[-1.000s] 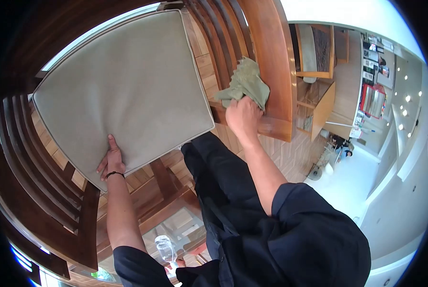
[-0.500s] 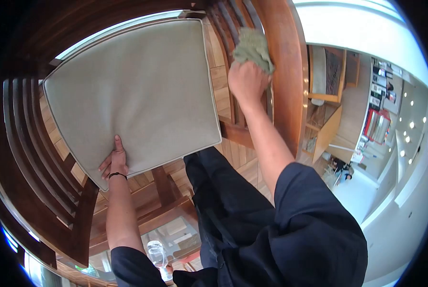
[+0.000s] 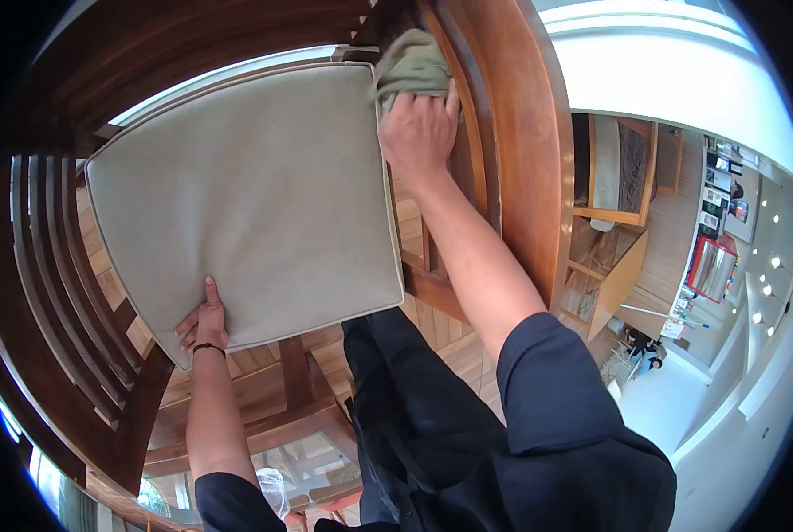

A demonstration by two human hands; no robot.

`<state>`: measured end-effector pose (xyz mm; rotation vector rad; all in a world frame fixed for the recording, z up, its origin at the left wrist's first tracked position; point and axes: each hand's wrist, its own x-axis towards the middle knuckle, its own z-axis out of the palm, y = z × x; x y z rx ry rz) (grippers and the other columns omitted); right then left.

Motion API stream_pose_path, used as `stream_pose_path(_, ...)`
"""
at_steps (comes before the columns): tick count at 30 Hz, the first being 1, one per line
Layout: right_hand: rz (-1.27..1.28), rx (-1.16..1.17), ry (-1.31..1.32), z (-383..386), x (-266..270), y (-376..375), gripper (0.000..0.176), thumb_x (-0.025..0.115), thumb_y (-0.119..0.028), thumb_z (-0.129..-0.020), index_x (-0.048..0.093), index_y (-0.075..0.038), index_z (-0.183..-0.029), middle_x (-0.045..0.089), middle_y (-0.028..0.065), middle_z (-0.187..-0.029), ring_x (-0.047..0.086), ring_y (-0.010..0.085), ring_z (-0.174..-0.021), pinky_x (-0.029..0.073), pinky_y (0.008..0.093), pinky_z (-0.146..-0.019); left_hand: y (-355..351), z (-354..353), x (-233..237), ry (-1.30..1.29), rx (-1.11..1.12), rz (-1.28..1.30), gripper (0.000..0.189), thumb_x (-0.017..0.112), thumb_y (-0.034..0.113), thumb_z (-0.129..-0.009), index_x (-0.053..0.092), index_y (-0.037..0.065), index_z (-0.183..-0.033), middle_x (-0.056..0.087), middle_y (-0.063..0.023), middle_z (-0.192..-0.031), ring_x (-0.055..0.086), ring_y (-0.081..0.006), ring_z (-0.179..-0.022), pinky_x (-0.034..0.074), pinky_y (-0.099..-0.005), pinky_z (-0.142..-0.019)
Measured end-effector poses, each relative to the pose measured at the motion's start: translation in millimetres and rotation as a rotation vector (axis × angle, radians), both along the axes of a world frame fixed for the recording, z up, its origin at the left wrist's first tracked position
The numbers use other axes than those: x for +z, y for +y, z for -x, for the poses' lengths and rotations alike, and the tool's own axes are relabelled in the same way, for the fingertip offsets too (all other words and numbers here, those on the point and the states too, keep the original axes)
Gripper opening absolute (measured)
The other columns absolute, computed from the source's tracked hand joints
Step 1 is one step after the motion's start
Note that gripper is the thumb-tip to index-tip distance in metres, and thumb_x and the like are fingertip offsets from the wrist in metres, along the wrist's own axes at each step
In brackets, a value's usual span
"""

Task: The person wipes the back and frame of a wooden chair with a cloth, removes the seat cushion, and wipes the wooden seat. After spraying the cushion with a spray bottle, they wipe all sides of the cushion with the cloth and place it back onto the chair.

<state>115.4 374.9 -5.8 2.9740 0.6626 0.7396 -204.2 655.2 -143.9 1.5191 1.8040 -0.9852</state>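
A greyish-beige seat cushion (image 3: 263, 186) with piped edges lies in a dark wooden armchair. My left hand (image 3: 203, 324) rests on the cushion near its lower left corner, fingers spread and thumb stretched out. Bunched in my right hand (image 3: 420, 133) is a green cloth (image 3: 416, 67), held at the cushion's upper right corner beside the slatted armrest (image 3: 525, 160). The cloth hides the inner slats there and the cushion's corner. My right fingertips are partly covered by its folds.
More wooden slats (image 3: 49, 239) form the chair's left side. Below on the left stands a glass-topped wooden table (image 3: 312, 457) with a clear glass (image 3: 272, 488) on it. Wooden furniture (image 3: 614, 275) and stocked shelves (image 3: 711, 266) are farther off to the right, with people in the distance.
My right hand has moved left with the cloth, from the armrest slats to the cushion's upper right corner. My left hand stays on the cushion while the view has shifted slightly.
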Motion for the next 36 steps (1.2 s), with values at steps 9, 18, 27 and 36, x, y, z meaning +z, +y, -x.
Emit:
stream_pose_path(9, -0.357, -0.561, 0.82, -73, 80, 79, 0.045, 0.046, -0.024, -0.098, 0.055, 0.007, -0.13, 0.051, 0.0282, -0.14, 0.04, 0.0472, -0.135, 0.021, 0.066, -0.111, 30, 41, -46, -0.343, 0.109, 0.189, 0.138, 0.039, 0.097, -0.069, -0.005, -0.002, -0.155, -0.014, -0.0319, -0.157, -0.012, -0.0509, -0.143, 0.0, -0.0531, -0.12)
stream_pose_path(18, -0.605, -0.862, 0.761, 76, 63, 17, 0.044, 0.056, -0.023, -0.086, 0.059, 0.013, -0.111, 0.062, 0.0311, -0.12, 0.046, 0.0483, -0.13, -0.004, 0.0668, -0.116, 31, 31, -37, -0.372, 0.048, 0.187, 0.135, 0.034, 0.097, -0.07, -0.001, 0.0, -0.156, -0.012, -0.0211, -0.162, -0.014, -0.0444, -0.146, -0.001, -0.0457, -0.122)
stream_pose_path(27, -1.488, -1.26, 0.634, 163, 76, -24, 0.044, 0.048, -0.023, -0.1, 0.049, 0.013, -0.124, 0.055, 0.0243, -0.13, 0.051, 0.0287, -0.123, 0.038, 0.035, -0.105, 22, 23, -25, -0.382, 0.176, 0.169, 0.125, 0.04, 0.092, -0.075, 0.011, 0.001, -0.157, 0.016, -0.0101, -0.165, 0.022, -0.0245, -0.148, 0.016, -0.0332, -0.122)
stream_pose_path(36, -0.199, -0.745, 0.502, 257, 24, -13, 0.048, 0.049, -0.022, -0.097, 0.044, 0.011, -0.132, 0.049, 0.0327, -0.136, 0.037, 0.0482, -0.135, 0.01, 0.0621, -0.117, 10, 11, -5, -0.139, 0.103, 0.088, 0.135, 0.042, 0.094, -0.072, 0.0, -0.002, -0.156, -0.008, -0.0206, -0.163, -0.001, -0.038, -0.149, 0.005, -0.0436, -0.122)
